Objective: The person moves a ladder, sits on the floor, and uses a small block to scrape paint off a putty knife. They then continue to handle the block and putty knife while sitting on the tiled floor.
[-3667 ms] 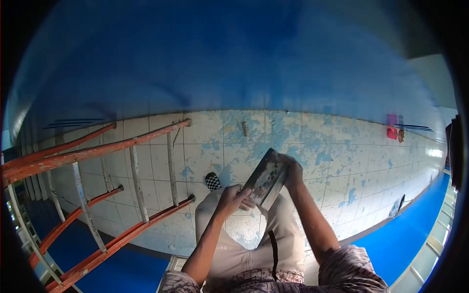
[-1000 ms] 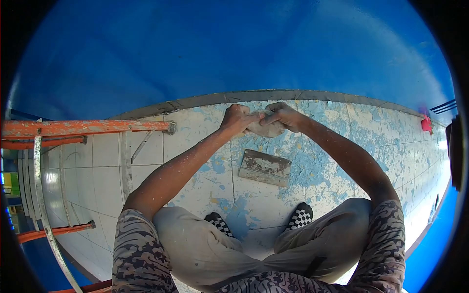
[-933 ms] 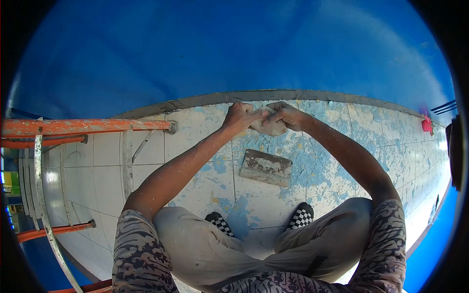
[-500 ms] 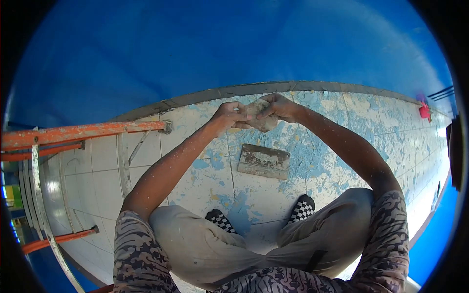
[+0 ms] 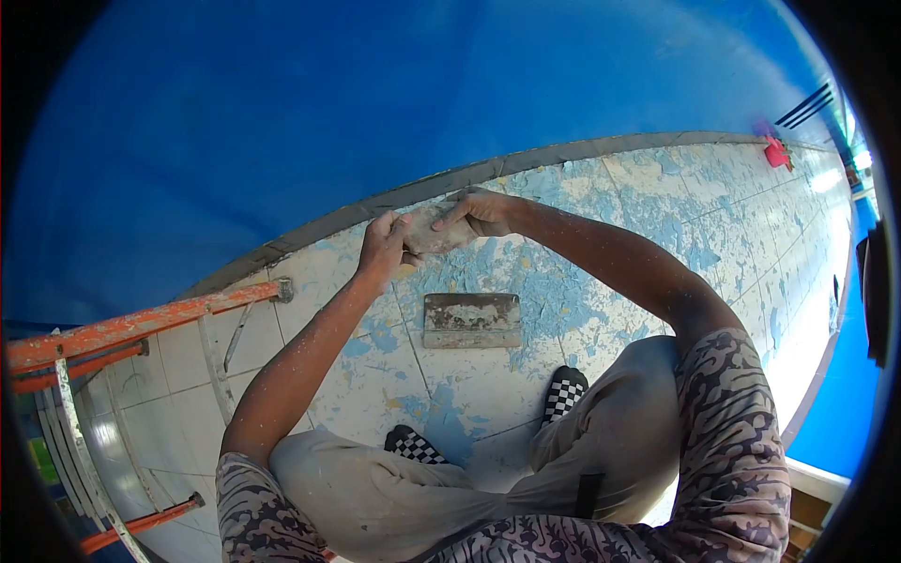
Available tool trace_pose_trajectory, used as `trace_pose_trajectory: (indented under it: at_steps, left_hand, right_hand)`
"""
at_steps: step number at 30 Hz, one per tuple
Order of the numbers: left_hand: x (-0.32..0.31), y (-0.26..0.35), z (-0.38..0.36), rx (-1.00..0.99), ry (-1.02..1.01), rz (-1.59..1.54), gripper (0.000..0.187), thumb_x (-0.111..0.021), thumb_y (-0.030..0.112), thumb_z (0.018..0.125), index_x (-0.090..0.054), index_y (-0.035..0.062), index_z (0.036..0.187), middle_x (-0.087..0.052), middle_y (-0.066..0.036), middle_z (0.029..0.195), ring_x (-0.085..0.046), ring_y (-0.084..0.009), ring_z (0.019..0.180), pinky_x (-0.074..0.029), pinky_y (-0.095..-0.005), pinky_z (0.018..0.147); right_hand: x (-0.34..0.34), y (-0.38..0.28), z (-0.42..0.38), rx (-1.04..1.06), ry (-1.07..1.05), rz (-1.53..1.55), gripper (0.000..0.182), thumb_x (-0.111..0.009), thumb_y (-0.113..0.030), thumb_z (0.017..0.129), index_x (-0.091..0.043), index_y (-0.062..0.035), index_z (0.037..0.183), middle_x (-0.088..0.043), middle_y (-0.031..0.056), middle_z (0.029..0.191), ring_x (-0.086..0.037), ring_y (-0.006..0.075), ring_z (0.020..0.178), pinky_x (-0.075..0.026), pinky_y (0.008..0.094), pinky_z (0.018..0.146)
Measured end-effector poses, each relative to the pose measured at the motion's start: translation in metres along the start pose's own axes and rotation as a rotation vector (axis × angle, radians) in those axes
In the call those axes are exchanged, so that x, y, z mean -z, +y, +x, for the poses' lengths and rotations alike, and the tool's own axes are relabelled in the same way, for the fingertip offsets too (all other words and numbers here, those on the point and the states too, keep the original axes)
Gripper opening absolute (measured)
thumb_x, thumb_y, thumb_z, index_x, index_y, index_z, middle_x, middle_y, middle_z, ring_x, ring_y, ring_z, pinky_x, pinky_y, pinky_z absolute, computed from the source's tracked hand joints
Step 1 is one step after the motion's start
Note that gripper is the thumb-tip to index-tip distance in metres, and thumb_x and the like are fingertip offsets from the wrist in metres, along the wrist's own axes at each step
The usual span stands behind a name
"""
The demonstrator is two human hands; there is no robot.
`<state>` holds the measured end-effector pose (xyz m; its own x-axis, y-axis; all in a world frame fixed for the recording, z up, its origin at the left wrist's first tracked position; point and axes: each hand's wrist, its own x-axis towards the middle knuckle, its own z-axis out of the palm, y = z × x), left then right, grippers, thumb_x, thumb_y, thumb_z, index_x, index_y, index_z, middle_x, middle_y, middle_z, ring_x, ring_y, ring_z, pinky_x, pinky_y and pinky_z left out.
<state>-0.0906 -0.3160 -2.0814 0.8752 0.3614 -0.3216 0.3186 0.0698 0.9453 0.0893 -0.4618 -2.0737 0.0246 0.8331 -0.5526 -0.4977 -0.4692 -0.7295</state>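
Note:
A dusty grey-beige sheet, which looks like worn sandpaper, is held between my two hands above the floor near the wall base. My left hand grips its left edge, with fingers curled behind it. My right hand pinches the upper right part, thumb lying across the face. The fingers behind the sheet are partly hidden. On the floor below my hands lies a wide flat scraper, its metal stained brown and white.
Blue and white paint flakes cover the tiled floor. An orange ladder with pale metal rungs stands at left. A grey skirting edge runs below the blue wall. A pink object sits far right. My checkered shoes flank the scraper's near side.
The view has turned and shifted slightly. My hands have tilted the sheet and spread a little apart, showing more of its flat face. The scraper stays on the floor.

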Motion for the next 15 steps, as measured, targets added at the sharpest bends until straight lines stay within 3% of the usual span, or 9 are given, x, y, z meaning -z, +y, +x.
trace_pose_trajectory:
  at_steps: [2,5,10,15]
  left_hand:
    - [-0.007,0.004,-0.002,0.014,-0.014,-0.228,0.029,-0.052,0.028,0.106,-0.056,-0.0005,0.105,-0.062,-0.01,0.088,-0.067,-0.0167,0.073,-0.061,-0.0322,0.059]
    - [-0.003,-0.002,0.001,0.0,-0.102,-0.278,0.032,-0.056,0.034,0.104,-0.057,0.0027,0.111,-0.063,-0.009,0.099,-0.067,-0.0156,0.085,-0.062,-0.0311,0.069]
    - [-0.003,0.007,0.004,-0.042,-0.157,-0.094,0.03,-0.057,0.032,0.104,-0.056,0.0058,0.119,-0.064,-0.008,0.098,-0.069,-0.0172,0.085,-0.064,-0.0344,0.071]
    - [-0.01,-0.003,-0.006,0.023,-0.122,0.122,0.038,-0.061,0.032,0.101,-0.053,0.0059,0.128,-0.066,-0.01,0.099,-0.07,-0.0205,0.083,-0.062,-0.0368,0.07]
  right_hand:
    - [0.004,-0.001,0.002,0.038,0.007,0.022,0.049,-0.079,-0.013,0.084,-0.059,0.0045,0.124,-0.066,0.0177,0.118,-0.069,0.0269,0.103,-0.06,0.0424,0.087]
    - [0.001,-0.005,-0.002,0.061,0.107,0.004,0.051,-0.08,-0.016,0.083,-0.058,0.0052,0.124,-0.066,0.0175,0.115,-0.069,0.0264,0.102,-0.06,0.0418,0.084]
    - [-0.012,0.009,-0.008,-0.026,-0.051,0.068,0.048,-0.079,-0.017,0.084,-0.06,0.0037,0.123,-0.066,0.0167,0.113,-0.069,0.0267,0.098,-0.058,0.0414,0.082]
    - [0.004,0.01,-0.003,-0.027,0.015,-0.114,0.049,-0.078,-0.017,0.083,-0.06,0.0083,0.121,-0.067,0.0197,0.114,-0.069,0.0262,0.101,-0.059,0.038,0.082]
